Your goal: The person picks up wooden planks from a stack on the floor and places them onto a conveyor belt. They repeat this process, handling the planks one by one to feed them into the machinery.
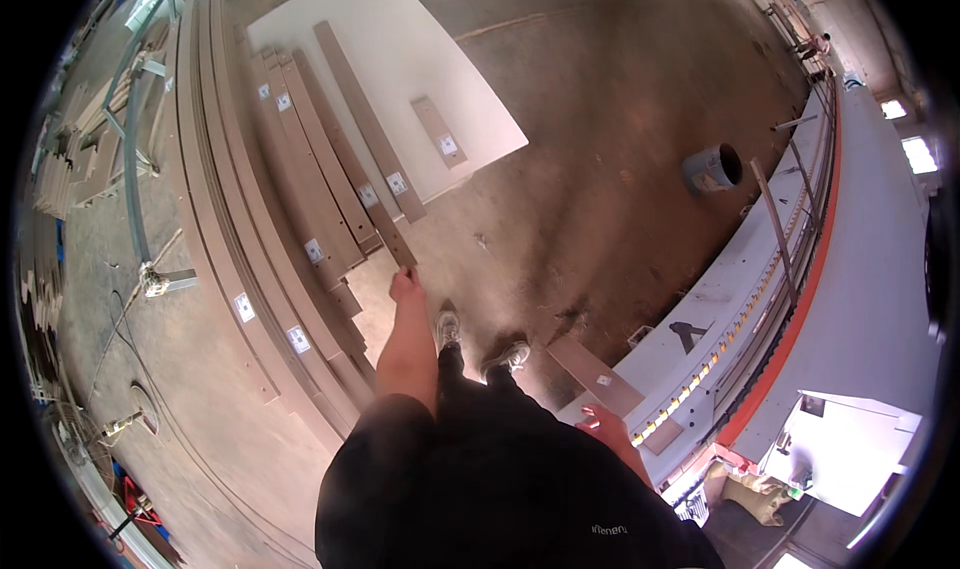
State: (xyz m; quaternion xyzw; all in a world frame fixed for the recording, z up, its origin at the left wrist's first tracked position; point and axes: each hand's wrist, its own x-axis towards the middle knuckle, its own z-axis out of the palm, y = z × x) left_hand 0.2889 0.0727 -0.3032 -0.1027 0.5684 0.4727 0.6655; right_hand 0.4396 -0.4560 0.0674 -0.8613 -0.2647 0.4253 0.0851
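Observation:
My left hand [405, 285] is closed on the near end of a long brown board [391, 237] with a white label. That board lies beside other long brown boards [318, 154] at the left. My right hand [603, 425] hangs at my right side, fingers apart and slightly bent, with nothing visible in it. Close to it, a labelled brown board [597, 373] lies by the long machine's edge. Another brown piece [662, 436] shows just to its right.
A white sheet [440, 79] lies on the floor ahead, with a short brown board [438, 132] on it. Stacked long boards [215, 169] run along my left beside a metal frame [133, 169]. A bucket [712, 170] stands ahead right. The long machine [800, 309] curves along my right.

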